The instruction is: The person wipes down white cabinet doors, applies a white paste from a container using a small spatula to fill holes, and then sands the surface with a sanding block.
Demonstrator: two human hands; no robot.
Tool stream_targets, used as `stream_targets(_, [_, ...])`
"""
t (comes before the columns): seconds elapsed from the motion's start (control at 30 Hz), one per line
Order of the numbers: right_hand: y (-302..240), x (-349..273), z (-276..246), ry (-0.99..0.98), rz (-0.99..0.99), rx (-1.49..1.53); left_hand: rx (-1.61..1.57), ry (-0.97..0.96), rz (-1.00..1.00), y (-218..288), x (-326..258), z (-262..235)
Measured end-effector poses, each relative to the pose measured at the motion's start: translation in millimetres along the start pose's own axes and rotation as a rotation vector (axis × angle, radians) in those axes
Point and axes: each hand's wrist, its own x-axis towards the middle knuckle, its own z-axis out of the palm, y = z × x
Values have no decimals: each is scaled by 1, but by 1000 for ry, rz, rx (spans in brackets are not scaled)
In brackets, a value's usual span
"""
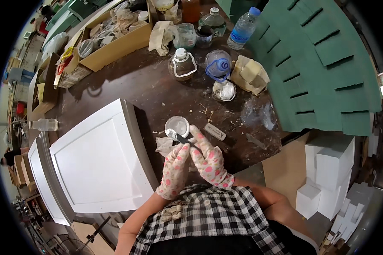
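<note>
My two hands meet near the front of the dark table, both in white gloves with pink flowers. A small putty knife points up and left between them, with white paste on its blade end. My right hand grips its handle, with the index finger stretched out. The fingertips of my left hand are pressed together at the knife. Just beyond the blade is a round tub holding white paste. Crumpled pale paper lies beside my left hand. A small greyish block rests right of the tub.
A white framed panel leans at the left, another white panel beyond it. Farther back stand a handled jug, a water bottle and a filled carton. Slotted green sheeting borders the right; white boxes stand below.
</note>
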Motion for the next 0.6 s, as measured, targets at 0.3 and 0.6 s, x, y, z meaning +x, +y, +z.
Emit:
stream_targets(0.3, [11,35,-71,-73,143,29,15,-18,44,15,-2,-3])
stream_targets(0.6, [36,170,-107,112,-44,-653,317,31,-34,28,-18,-7])
